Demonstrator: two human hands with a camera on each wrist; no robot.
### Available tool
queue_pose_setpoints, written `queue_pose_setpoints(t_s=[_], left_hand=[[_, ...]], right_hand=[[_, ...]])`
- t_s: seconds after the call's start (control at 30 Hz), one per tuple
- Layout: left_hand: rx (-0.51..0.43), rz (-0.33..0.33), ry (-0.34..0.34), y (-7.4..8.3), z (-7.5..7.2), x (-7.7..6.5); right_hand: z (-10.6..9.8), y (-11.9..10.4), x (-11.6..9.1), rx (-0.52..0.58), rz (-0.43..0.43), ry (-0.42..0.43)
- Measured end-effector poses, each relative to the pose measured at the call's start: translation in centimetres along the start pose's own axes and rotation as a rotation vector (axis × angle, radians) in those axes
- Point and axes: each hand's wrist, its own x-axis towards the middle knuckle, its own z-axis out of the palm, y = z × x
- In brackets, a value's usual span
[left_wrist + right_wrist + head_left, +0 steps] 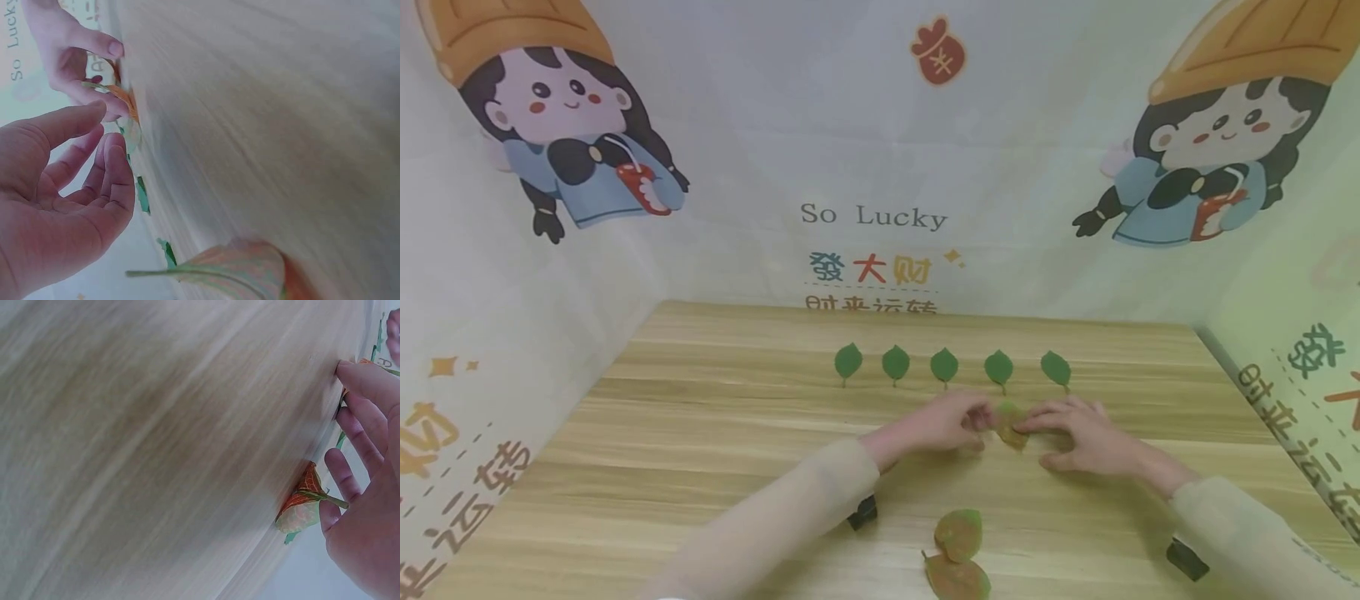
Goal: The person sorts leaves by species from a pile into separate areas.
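Observation:
A yellowish green and brown leaf (1011,427) lies on the wooden table between my two hands. Fingertips of my right hand (1086,437) touch its right side, with the thumb spread away from them. My left hand (953,422) is just left of the leaf, its fingers loosely bent. In the left wrist view the left hand (69,194) holds nothing, and the orange side of the leaf (128,103) shows by the other hand's fingers. The right wrist view shows the right hand (375,469) with bent, separated fingers and an orange and green leaf (300,503) beside it.
Several green leaves, among them one in the middle (943,365), stand in a row towards the back of the table (715,400). Two brownish green leaves, an upper one (960,535) and a lower one (958,579), overlap near the front. Printed cloth (737,167) hangs around the table.

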Motion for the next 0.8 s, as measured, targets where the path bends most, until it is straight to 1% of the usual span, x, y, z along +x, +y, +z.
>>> queue_pose_setpoints(t_s=[0.13,0.27,0.43,0.53,0.6,0.7,0.8], left_hand=[[0.007,-0.004,-0.032,0.1,-0.1,-1.1],[0.026,-0.028,-0.082,0.2,0.1,-2.4],[0.032,-0.007,-0.127,0.1,0.4,-4.3],[0.011,-0.006,-0.144,0.1,0.6,-5.4],[0.013,-0.011,-0.158,0.1,0.8,-6.0],[0.031,-0.01,-0.172,0.1,1.0,-6.6],[0.052,0.013,-0.181,0.1,1.3,-6.9]], right_hand=[[0.1,0.1,0.0,-0.013,-0.002,0.013],[0.1,0.1,0.1,-0.019,-0.005,0.016],[0.0,-0.1,0.1,-0.021,-0.008,0.009],[0.0,-0.2,0.2,-0.021,-0.008,0.007],[0.0,-0.2,0.1,-0.021,-0.005,0.009],[0.1,-0.1,0.1,-0.019,-0.003,0.012],[0.2,0.1,0.0,-0.013,-0.003,0.014]])
